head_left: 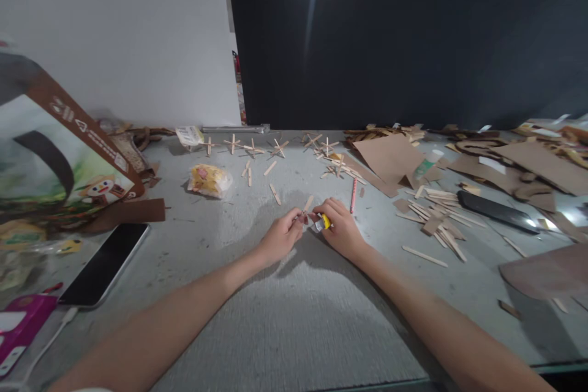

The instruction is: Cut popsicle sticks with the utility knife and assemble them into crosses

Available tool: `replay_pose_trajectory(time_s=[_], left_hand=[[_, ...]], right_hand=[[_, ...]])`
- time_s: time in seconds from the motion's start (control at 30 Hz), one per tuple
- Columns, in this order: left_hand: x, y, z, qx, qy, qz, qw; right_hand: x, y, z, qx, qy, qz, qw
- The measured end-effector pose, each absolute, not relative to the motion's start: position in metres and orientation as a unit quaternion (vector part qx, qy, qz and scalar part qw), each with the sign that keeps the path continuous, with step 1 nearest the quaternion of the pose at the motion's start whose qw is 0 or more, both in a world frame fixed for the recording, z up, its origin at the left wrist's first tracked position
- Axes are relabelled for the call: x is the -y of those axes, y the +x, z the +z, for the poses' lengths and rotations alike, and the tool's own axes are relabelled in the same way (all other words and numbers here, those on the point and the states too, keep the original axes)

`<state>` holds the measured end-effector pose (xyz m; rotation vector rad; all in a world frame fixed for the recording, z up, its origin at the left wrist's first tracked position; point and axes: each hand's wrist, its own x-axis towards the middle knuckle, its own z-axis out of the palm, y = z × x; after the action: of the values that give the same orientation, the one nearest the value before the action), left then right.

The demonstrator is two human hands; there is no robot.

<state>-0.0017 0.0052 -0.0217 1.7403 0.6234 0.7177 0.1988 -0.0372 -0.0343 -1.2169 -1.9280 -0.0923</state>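
My left hand (pixel 281 236) is closed in a pinch near the middle of the table. Just beyond its fingertips a short wooden stick (pixel 308 203) points up and away; it appears to be held in the pinch. Close on the right, my right hand (pixel 340 228) is wrapped round a small clear and yellow tube (pixel 325 222). The tube's tip points toward the left fingertips, where a small dark reddish piece shows, too small to name. Beyond the hands lie a loose stick (pixel 275 194) and a red patterned pencil (pixel 353 195).
Several crossed-stick pieces (pixel 279 147) line the back. A yellow packet (pixel 210 180) lies left of them. On the right are loose sticks (pixel 425 256), cardboard (pixel 388 159), a glue stick (pixel 428 165) and a black bar (pixel 496 211). A phone (pixel 106 263) and printed bag (pixel 68 153) occupy the left.
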Motion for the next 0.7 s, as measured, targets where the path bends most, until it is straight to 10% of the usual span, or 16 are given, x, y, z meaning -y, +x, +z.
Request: replay_pose_trajectory(time_s=[0.7], left_hand=[[-0.007,-0.001,-0.025,-0.250,0.745,0.279,0.552]], right_hand=[[0.039,0.192,-0.033,0.682,-0.540,0.055,0.490]])
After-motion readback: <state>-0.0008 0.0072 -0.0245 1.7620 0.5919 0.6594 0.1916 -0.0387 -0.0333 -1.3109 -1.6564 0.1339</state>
